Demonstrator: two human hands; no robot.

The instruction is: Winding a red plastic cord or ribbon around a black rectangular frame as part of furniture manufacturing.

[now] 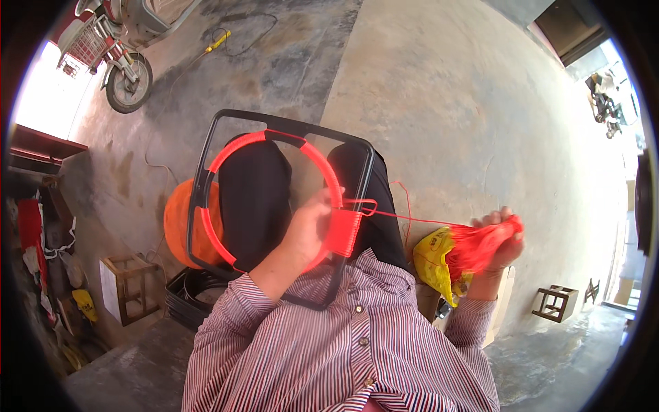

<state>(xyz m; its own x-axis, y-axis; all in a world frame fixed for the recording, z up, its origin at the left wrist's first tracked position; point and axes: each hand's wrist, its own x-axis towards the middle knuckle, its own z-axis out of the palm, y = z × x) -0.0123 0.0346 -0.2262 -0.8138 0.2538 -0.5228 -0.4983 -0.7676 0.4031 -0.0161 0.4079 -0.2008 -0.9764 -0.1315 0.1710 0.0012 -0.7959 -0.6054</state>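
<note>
A black frame with straight sides point(329, 132) is over the lap, with a round red-and-black ring point(325, 165) inside it. Red covers much of the ring, but black bits show at the top and left, so the wrapping looks well along but not all done. The left hand point(310, 230) is curled at the ring's right side and seems to grip it. The right hand point(509, 250) is closed around a floppy bunch of thin red cord point(477, 248), and one strand runs to the ring, so plenty of cord seems left
</note>
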